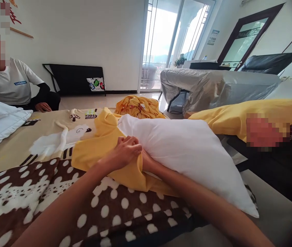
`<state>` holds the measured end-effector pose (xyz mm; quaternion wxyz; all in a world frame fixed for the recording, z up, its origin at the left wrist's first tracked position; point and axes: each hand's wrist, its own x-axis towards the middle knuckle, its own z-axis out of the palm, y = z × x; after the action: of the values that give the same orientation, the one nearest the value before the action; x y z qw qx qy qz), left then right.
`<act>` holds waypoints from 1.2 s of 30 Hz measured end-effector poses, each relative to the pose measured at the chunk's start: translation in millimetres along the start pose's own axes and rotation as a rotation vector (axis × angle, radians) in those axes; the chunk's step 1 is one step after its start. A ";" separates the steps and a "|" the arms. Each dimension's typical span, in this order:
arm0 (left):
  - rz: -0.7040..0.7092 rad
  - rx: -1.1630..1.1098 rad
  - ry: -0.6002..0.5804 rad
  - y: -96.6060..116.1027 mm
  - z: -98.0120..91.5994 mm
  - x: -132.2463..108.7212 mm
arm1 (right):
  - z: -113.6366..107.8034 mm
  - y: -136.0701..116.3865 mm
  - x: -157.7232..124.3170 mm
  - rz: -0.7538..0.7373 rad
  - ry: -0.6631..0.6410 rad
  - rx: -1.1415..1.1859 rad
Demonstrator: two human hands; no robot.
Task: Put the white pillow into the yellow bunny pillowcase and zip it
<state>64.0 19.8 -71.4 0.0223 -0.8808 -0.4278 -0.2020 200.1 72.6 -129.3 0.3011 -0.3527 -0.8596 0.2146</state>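
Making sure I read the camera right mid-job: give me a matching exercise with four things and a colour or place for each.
1. pillow
2. cloth
3. blanket
4. plant

A. brown and beige, with pale dots
B. yellow, under the left hand
C. green, in the background
D. white, right of the cloth

Pairs: 1-D, 2-B, 3-A, 4-C

White pillow blocks rightward; passage opens over blanket.
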 end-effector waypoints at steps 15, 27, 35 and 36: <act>-1.126 -1.302 0.085 -29.6 59.4 -88.5 | -27.9 -19.9 25.6 0.070 0.317 0.017; -0.839 -1.208 0.158 29.9 54.5 -44.6 | 15.5 -12.7 31.4 0.070 0.257 0.037; -0.508 -0.845 -0.333 -4.6 -3.9 -108.6 | -6.0 -17.8 17.1 -0.051 -0.088 0.098; -0.541 -0.791 -0.290 -21.8 -20.3 -116.6 | -11.7 -21.4 19.2 -0.040 -0.126 0.136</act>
<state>-23.8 -57.6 -99.4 -0.4262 -0.6982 -0.5304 -0.2225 186.8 74.4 -101.4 0.2740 -0.3003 -0.8671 0.2879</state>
